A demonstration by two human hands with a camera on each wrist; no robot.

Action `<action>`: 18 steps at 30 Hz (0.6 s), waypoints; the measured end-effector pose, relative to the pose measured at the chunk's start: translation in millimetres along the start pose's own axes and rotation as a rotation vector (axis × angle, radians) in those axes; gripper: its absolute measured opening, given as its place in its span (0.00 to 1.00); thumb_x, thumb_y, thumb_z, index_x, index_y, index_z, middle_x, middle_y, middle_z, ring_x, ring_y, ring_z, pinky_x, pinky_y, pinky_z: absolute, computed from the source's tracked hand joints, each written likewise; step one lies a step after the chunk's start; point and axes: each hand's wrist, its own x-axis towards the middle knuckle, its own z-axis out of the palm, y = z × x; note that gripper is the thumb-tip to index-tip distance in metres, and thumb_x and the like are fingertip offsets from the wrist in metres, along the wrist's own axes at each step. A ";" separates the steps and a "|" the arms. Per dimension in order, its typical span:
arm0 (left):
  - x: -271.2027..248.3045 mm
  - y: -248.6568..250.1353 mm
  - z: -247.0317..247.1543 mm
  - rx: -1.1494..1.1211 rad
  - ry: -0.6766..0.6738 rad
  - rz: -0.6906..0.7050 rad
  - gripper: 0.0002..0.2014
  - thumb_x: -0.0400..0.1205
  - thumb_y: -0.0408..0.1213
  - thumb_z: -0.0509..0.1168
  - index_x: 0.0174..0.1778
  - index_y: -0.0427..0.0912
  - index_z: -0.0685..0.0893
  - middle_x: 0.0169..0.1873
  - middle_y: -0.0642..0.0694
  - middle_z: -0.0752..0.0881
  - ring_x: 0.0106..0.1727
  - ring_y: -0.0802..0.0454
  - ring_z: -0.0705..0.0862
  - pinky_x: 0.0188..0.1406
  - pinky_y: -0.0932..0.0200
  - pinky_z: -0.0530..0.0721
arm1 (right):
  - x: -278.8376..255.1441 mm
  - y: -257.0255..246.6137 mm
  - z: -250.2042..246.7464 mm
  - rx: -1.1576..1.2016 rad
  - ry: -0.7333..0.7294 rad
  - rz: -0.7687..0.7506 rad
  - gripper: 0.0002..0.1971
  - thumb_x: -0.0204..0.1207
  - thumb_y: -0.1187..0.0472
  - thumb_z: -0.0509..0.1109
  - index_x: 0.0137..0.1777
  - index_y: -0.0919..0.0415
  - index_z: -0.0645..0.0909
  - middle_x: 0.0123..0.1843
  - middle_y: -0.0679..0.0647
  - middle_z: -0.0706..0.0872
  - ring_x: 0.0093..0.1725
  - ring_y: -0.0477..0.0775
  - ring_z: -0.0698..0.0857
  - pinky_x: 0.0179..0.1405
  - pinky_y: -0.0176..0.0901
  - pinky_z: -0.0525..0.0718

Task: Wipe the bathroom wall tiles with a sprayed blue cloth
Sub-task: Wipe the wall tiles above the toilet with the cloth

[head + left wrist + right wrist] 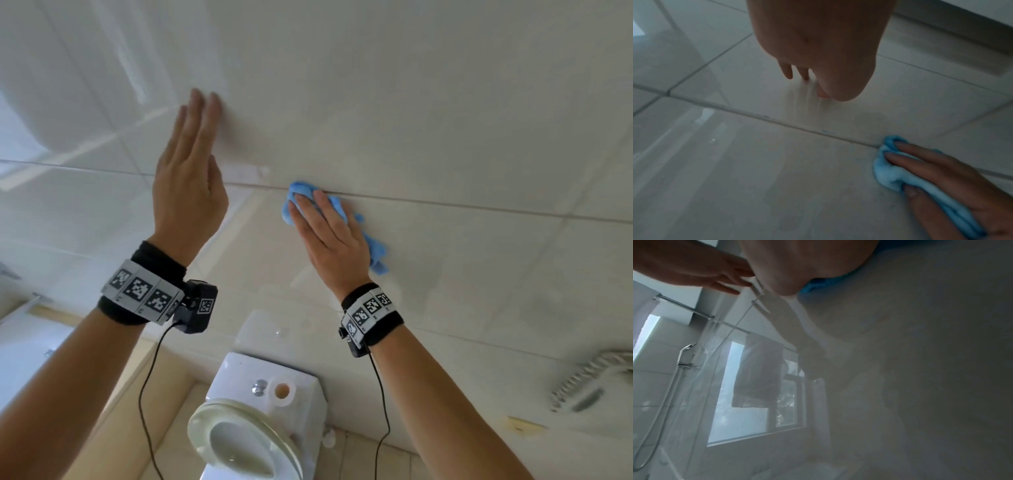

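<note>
Right hand: the right hand [330, 240] lay flat on the wall tiles [445, 120], its straight fingers [920, 160] pressing the blue cloth [337, 209] against them; the thumb [918, 196] lay under a fold of the cloth. The grip was flat and pressing, not wrapped round the cloth.

Blue cloth: it was bunched under the right palm, its top edge touching the horizontal grout line [479, 205], and a loose tail hung out below the hand on the little-finger side.

Left hand: the left hand [190, 178] stood to the left of the cloth and well apart from it, fingers straight and together; its fingertips [787, 71] touched or nearly touched the tile above the grout line. The grip was wide and held nothing.

Wall: glossy pale tiles, with faint streaks showing in the left wrist view just below the left fingertips.

Below the hands: a white toilet cistern [267, 377] with a chrome flush button [259, 387] and, beside it, a roll of toilet paper [282, 390]; the toilet bowl [239, 445] sat in front.

Left side of the room: a shower head [687, 352] on its hose, a rail with a towel [758, 374] hung over it, and a window [756, 410] behind.
</note>
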 end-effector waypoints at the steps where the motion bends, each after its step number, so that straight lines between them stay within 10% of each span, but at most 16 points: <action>1: 0.9 -8.0 -2.3 0.017 -0.012 0.035 0.36 0.86 0.22 0.52 0.93 0.44 0.57 0.92 0.45 0.57 0.93 0.48 0.55 0.89 0.47 0.64 | 6.2 -11.6 12.6 0.003 -0.021 -0.032 0.20 0.87 0.70 0.67 0.76 0.57 0.85 0.77 0.49 0.85 0.80 0.54 0.77 0.82 0.54 0.76; 6: 3.2 -32.7 -7.0 0.065 -0.058 0.121 0.36 0.87 0.22 0.53 0.93 0.45 0.57 0.92 0.47 0.58 0.93 0.50 0.55 0.89 0.47 0.64 | 20.3 -66.0 56.4 0.138 -0.248 -0.267 0.19 0.90 0.71 0.59 0.74 0.61 0.85 0.76 0.54 0.85 0.80 0.57 0.77 0.82 0.57 0.75; 12: 1.4 -38.3 -7.1 0.010 -0.092 0.127 0.37 0.87 0.22 0.54 0.93 0.47 0.54 0.92 0.49 0.55 0.93 0.50 0.52 0.90 0.45 0.61 | 27.3 -32.7 -17.6 0.228 -0.126 0.107 0.21 0.82 0.74 0.72 0.74 0.63 0.85 0.78 0.57 0.83 0.82 0.62 0.76 0.83 0.64 0.72; 18: -3.3 -26.6 3.5 -0.026 -0.082 0.088 0.36 0.90 0.26 0.53 0.94 0.48 0.49 0.93 0.48 0.50 0.93 0.46 0.47 0.92 0.43 0.53 | 16.5 85.1 -118.8 -0.146 0.125 0.324 0.18 0.90 0.68 0.63 0.77 0.66 0.81 0.79 0.65 0.81 0.81 0.70 0.74 0.86 0.72 0.61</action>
